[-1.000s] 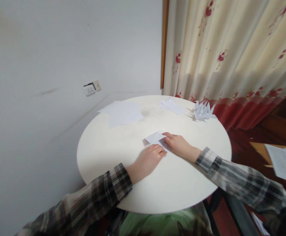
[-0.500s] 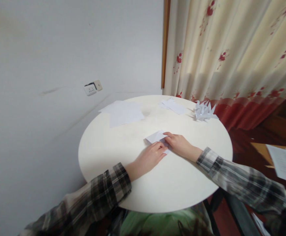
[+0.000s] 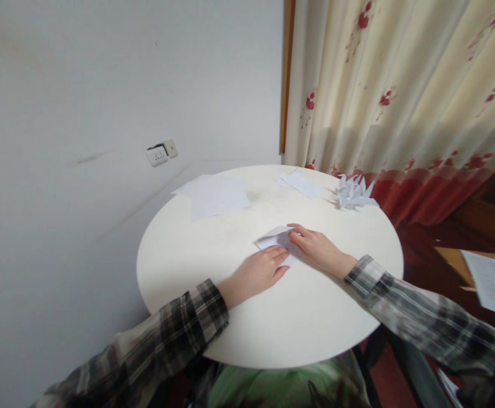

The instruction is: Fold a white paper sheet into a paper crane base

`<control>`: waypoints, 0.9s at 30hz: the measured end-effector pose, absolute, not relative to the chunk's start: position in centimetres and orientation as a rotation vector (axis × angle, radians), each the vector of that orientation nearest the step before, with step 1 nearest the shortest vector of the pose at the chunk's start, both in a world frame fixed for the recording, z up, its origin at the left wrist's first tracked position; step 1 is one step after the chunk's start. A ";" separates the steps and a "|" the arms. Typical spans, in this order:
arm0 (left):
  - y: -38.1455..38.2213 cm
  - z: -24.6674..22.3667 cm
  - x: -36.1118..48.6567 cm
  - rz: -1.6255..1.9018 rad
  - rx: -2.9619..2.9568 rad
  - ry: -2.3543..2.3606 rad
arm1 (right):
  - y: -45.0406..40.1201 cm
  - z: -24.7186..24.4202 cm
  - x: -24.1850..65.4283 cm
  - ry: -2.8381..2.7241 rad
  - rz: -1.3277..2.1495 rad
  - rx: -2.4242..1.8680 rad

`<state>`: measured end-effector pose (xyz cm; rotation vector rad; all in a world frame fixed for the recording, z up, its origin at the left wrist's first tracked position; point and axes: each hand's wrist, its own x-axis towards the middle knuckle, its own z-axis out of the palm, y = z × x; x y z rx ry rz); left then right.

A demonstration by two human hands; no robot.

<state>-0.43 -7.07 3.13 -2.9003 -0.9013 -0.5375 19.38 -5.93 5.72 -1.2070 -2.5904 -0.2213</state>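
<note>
A small folded white paper (image 3: 276, 237) lies near the middle of the round white table, one flap lifted at its far side. My left hand (image 3: 261, 273) rests on the near part of the paper, its fingers together and pressing it down. On the right, my right hand (image 3: 315, 245) pinches the lifted flap between thumb and fingers. Parts of the paper are hidden under both hands.
White sheets (image 3: 217, 197) lie at the table's (image 3: 293, 334) far left. Smaller paper pieces (image 3: 300, 184) are at the back, and a cluster of folded white paper shapes (image 3: 352, 192) stands at the back right. A wall is left, a curtain (image 3: 358, 102) behind.
My right hand has moved slightly right and away from me, raising the paper's far flap. My left hand has its fingers spread flatter over the paper.
</note>
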 end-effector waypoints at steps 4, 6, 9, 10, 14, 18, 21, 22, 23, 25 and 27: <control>-6.9 3.0 -0.5 -0.535 -2.881 -0.893 | -5.5 5.5 18.9 -2.637 -0.231 -1.179; -6.9 2.9 -0.6 -0.534 -2.886 -0.890 | -5.2 5.4 18.6 -2.662 -0.241 -1.174; -6.9 2.9 -0.6 -0.534 -2.896 -0.882 | -5.0 5.4 18.3 -2.698 -0.264 -1.147; -6.9 3.0 -0.5 -0.535 -2.895 -0.880 | -5.0 5.4 18.2 -2.709 -0.272 -1.133; -7.1 3.1 -0.6 -0.537 -2.885 -0.872 | -5.0 5.3 18.2 -2.735 -0.236 -1.119; -7.2 3.1 -0.6 -0.526 -2.889 -0.895 | -4.7 5.0 18.3 -2.672 -0.140 -1.153; -7.1 2.9 -0.6 -0.534 -2.893 -0.897 | -4.5 4.8 18.4 -2.630 -0.086 -1.198; -7.0 2.8 -0.6 -0.539 -2.896 -0.892 | -4.5 4.8 18.4 -2.630 -0.077 -1.209; -6.9 2.7 -0.6 -0.541 -2.900 -0.884 | -4.4 4.8 18.5 -2.636 -0.071 -1.218; -6.8 2.6 -0.5 -0.534 -2.907 -0.875 | -4.4 4.9 18.4 -2.648 -0.076 -1.234; -6.6 2.5 -0.4 -0.526 -2.906 -0.872 | -4.4 5.1 18.4 -2.656 -0.098 -1.250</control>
